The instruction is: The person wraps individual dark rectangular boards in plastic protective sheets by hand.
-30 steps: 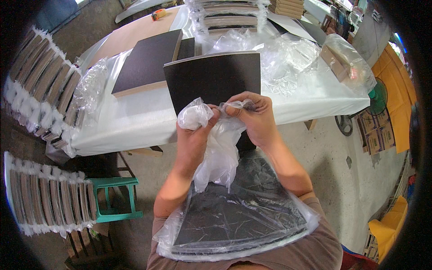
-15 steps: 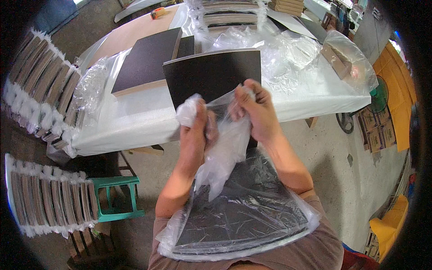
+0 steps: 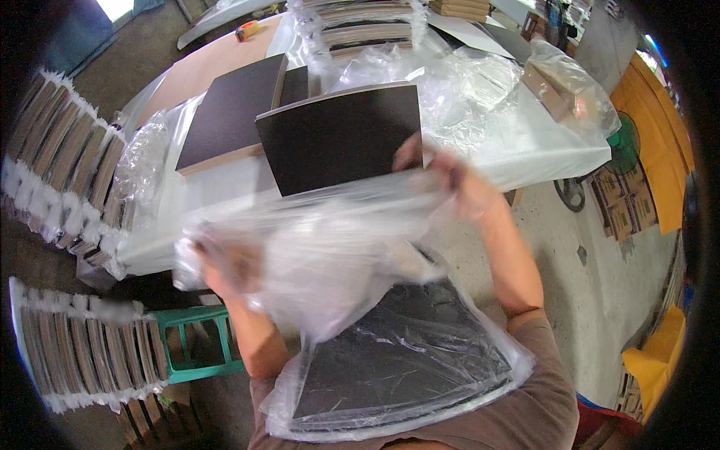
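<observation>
A clear plastic bag (image 3: 322, 232) is spread wide between my hands, its upper edge drawn in a line from one to the other. My left hand (image 3: 232, 262), blurred and partly veiled by the film, grips the bag's left side. At the other end my right hand (image 3: 454, 176) pinches the edge, also smeared by motion. Inside the bag, against my body, rests a stack of dark flat panels (image 3: 390, 345). Just beyond the film, a black panel (image 3: 337, 135) leans upright at the table's near edge.
A white-covered table (image 3: 517, 165) carries a dark-topped stack of boards (image 3: 232, 105), crumpled plastic film (image 3: 472, 82) and a tape roll (image 3: 247, 30). Wrapped stacks (image 3: 67, 157) stand at left; another wrapped stack (image 3: 90, 345) lies by a green stool (image 3: 199, 371). A green fan (image 3: 628, 142) is at right.
My hands have moved apart, left hand down and leftward, right hand slightly right and down. The bunched bag mouth between them has opened into a wide sheet.
</observation>
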The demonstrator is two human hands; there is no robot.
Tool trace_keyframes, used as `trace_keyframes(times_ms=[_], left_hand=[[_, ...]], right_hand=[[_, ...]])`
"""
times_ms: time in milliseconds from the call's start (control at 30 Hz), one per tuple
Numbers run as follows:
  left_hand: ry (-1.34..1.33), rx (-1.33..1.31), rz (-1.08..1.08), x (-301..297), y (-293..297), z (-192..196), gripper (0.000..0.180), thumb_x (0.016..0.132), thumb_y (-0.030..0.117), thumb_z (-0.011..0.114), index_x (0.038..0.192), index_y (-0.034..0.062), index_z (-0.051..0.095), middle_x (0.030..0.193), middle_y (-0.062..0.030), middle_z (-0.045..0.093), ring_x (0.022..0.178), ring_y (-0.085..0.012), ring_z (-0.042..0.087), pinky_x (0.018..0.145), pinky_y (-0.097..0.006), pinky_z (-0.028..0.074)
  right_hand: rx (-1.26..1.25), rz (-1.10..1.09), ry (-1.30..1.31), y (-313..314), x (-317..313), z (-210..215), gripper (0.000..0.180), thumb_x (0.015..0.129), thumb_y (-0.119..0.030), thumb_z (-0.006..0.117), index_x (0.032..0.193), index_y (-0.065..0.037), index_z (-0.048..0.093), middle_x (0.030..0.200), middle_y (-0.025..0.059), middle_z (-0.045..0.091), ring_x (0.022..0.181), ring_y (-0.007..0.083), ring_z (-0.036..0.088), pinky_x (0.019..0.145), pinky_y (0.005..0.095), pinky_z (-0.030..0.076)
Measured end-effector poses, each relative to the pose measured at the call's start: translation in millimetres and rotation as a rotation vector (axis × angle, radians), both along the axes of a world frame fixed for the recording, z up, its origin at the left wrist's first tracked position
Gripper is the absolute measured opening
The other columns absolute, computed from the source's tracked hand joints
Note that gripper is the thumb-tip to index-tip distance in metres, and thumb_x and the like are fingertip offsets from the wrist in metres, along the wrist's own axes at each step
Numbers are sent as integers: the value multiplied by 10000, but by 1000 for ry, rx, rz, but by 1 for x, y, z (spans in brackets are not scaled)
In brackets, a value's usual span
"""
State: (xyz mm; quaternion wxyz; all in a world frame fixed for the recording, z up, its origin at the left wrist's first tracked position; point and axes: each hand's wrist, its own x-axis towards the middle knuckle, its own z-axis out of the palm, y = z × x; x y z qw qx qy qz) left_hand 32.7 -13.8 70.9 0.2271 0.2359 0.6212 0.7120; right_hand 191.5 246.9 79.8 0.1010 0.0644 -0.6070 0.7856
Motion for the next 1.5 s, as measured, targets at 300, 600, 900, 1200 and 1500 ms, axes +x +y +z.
trace_keyframes(times_ms=[300, 600, 900, 1200, 1500], left_hand=[[-68, 136, 105, -18, -7, -33, 403, 656, 273, 598, 958, 8, 573, 800, -96, 576, 659, -148, 535, 625, -247, 428], [-78, 145, 97, -24, -5, -42, 430, 604, 201, 631, 978, 4, 557, 831, -96, 577, 711, -147, 538, 668, -257, 433], [-55, 113, 70, -37, -4, -52, 482, 551, 129, 664, 999, 1, 541, 861, -96, 579, 762, -145, 542, 710, -267, 437], [366, -249, -118, -84, 14, -22, 529, 529, -7, 630, 1045, 5, 513, 928, -94, 573, 821, -189, 547, 782, -304, 418], [1267, -428, 412, -111, 76, -42, 516, 600, -46, 553, 1100, 71, 501, 1033, -176, 459, 962, -343, 456, 817, -358, 382]], right_hand=[[339, 954, -318, -44, -9, -32, 633, 476, -203, 776, 995, 31, 499, 937, 54, 557, 815, 133, 493, 737, 254, 396], [120, 698, -222, -54, -1, -45, 684, 473, -190, 784, 1034, 24, 456, 974, 61, 536, 813, 142, 507, 744, 259, 400], [-311, 344, 69, -48, 8, -55, 853, 452, -65, 724, 1211, -11, 338, 1138, 78, 461, 942, 158, 480, 849, 269, 360], [183, -39, -233, 25, 12, -48, 748, 509, -171, 725, 1176, -12, 428, 928, 57, 577, 817, 139, 524, 760, 249, 395], [1091, -1080, -13, 58, -75, -31, 478, 681, -74, 620, 1131, -178, 495, 845, 152, 454, 751, 311, 499, 664, 372, 406]])
